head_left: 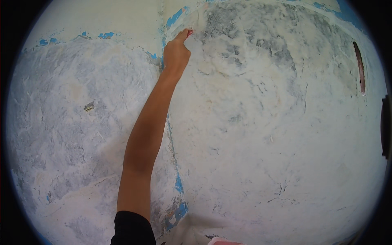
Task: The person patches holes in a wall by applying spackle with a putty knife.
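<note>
Rough, patchy wall (261, 122) fills our view, blue paint flaking along its corner. We reach one hand (176, 53) high, closed around a small red-tipped tool (190, 32) pressed to the plaster; our other hand stays unseen.

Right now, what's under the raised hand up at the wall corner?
The hand presses a small red tool against the scraped wall. Blue paint shows beside it; the tool's working edge and the patch beneath the hand are hidden.
</note>
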The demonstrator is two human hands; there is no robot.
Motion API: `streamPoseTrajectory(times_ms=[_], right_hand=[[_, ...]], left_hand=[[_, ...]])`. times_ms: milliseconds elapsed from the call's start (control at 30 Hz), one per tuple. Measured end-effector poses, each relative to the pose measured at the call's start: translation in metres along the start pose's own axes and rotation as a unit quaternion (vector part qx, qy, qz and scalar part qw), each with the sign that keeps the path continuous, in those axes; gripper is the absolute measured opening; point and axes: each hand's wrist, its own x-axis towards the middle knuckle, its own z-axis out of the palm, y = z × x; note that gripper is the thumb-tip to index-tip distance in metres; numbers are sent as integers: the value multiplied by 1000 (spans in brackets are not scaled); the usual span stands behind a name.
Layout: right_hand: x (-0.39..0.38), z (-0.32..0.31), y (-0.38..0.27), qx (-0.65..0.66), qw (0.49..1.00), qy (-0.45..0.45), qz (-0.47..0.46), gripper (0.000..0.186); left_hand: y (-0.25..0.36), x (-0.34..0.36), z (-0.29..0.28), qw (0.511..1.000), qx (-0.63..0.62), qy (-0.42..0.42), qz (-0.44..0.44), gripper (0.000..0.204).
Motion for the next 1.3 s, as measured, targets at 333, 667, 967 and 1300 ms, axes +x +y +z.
streamPoseTrajectory(times_ms=[333, 667, 967, 1300], right_hand=[[-23, 32, -59, 21, 999, -20, 28, 87], [-20, 60, -60, 51, 998, -13, 32, 89], [-38, 74, -45, 121, 991, 4, 54, 82], [-21, 103, -31, 37, 999, 29, 24, 82]], left_hand=[[51, -108, -24, 991, -9, -131, 32, 55], [-56, 35, -24, 971, 129, -82, -185, 47], [31, -1, 11, 993, 28, -115, -27, 51], [29, -71, -41, 967, -123, -193, 113, 52]])
